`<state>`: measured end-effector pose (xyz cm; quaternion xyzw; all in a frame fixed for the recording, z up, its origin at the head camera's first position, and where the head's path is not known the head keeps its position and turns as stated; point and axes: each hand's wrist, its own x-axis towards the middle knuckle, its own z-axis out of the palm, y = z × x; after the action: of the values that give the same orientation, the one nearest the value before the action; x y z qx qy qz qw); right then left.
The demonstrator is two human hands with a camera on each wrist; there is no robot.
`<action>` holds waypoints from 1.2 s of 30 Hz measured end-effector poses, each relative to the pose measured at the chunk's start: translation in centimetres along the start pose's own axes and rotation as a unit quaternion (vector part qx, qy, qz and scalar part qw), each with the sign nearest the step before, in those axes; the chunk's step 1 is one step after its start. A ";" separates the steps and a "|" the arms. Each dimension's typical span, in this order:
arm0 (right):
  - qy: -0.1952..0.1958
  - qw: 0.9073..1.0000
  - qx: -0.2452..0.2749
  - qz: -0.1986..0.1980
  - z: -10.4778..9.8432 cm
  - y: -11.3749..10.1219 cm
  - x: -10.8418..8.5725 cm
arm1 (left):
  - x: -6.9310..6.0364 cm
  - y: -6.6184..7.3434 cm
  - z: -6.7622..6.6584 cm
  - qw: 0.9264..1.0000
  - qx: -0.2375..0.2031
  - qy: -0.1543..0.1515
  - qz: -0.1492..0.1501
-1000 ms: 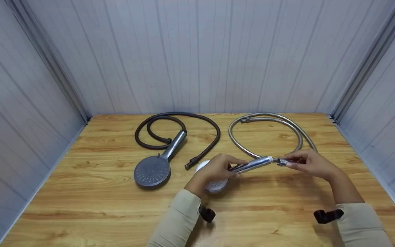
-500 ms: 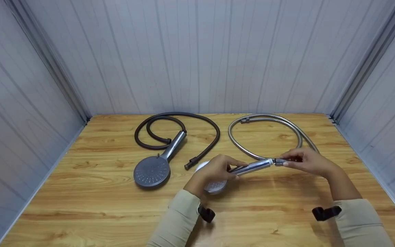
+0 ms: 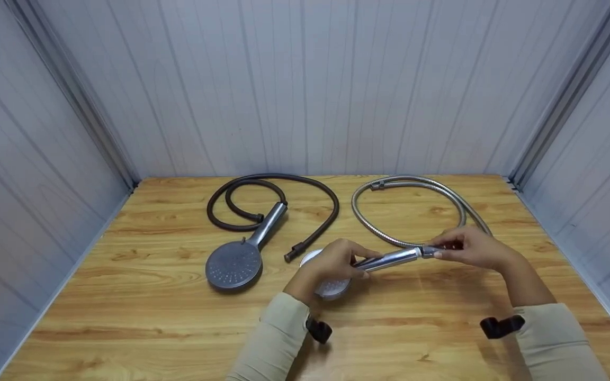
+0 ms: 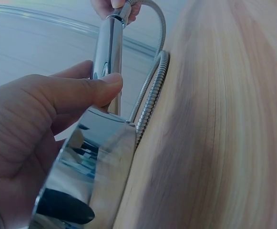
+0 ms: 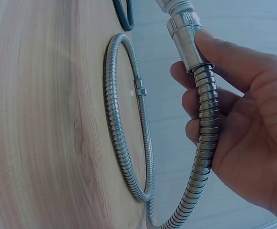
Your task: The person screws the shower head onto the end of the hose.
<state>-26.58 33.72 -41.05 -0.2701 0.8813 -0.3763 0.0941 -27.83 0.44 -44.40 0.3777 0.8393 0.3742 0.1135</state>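
My left hand [image 3: 337,259] grips a chrome shower head [image 3: 392,259] by its handle near the round head, which is partly hidden under the hand. In the left wrist view the chrome back of the shower head [image 4: 88,167] faces the camera. My right hand [image 3: 477,248] pinches the metal connector [image 5: 186,45] of a silver shower hose [image 5: 206,124] between thumb and fingers. The connector meets the threaded white end of the handle, in line with it. Behind the hands, the rest of the hose lies coiled on the table.
To the left lies a second, grey-faced shower head [image 3: 233,264] joined to a dark hose [image 3: 331,196]. That hose's free end [image 3: 297,251] points toward my left hand. The wooden table [image 3: 151,317] is bounded by pale panel walls [image 3: 305,90] at the back and sides.
My right hand has moved slightly left, bringing the hose connector from just apart to against the handle's end. The left hand and shower head have stayed nearly still.
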 end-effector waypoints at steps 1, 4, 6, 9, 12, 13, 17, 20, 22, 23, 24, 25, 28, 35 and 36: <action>-0.001 1.000 0.000 -0.003 0.0 0.0 0.0 | 0.0 0.0 0.0 1.000 0.001 -0.001 -0.001; -0.007 1.000 0.001 -0.010 0.0 -0.2 0.1 | 0.1 0.0 0.1 1.000 0.011 -0.006 0.003; -0.011 1.000 0.003 -0.012 0.0 -0.3 0.2 | 0.1 0.1 0.1 1.000 0.018 -0.008 0.005; -0.017 1.000 -0.003 -0.015 0.1 -0.6 0.2 | 0.2 0.2 0.1 1.000 0.022 -0.012 0.004; -0.021 1.000 -0.012 -0.015 0.1 -0.7 0.4 | 0.3 0.3 0.1 1.000 0.023 -0.015 -0.001; -0.022 0.999 -0.017 -0.016 0.1 -0.7 0.4 | 0.3 0.3 0.1 1.000 0.026 -0.016 0.000; -0.025 0.999 -0.034 -0.019 0.2 -0.6 0.6 | 0.4 0.5 0.2 0.999 0.034 -0.020 0.001; -0.028 0.998 -0.040 -0.026 0.3 -0.7 0.6 | 0.4 0.7 0.1 0.999 0.039 -0.023 0.001; -0.029 0.998 -0.042 -0.030 0.4 -0.8 0.6 | 0.4 0.8 0.1 0.999 0.046 -0.025 0.003; -0.029 0.998 -0.043 -0.030 0.4 -0.9 0.7 | 0.4 0.8 0.1 0.998 0.050 -0.025 0.004; -0.029 0.998 -0.044 -0.030 0.4 -0.9 0.7 | 0.4 0.8 0.1 0.998 0.052 -0.025 0.004; -0.029 0.998 -0.046 -0.028 0.5 -1.0 0.7 | 0.4 0.8 0.1 0.998 0.056 -0.025 0.005; -0.030 0.998 -0.049 -0.021 0.5 -1.1 0.7 | 0.4 0.8 0.2 0.998 0.061 -0.022 0.003; -0.043 0.997 -0.044 -0.035 0.5 -1.3 0.6 | 0.3 0.9 0.2 0.998 0.050 -0.020 -0.013; -0.045 0.997 -0.043 -0.035 0.5 -1.3 0.6 | 0.3 0.9 0.2 0.998 0.049 -0.021 -0.016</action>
<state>-26.36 32.33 -40.48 -0.3211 0.8815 -0.3289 0.1083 -27.38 1.18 -43.86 0.3773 0.8598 0.3231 0.1182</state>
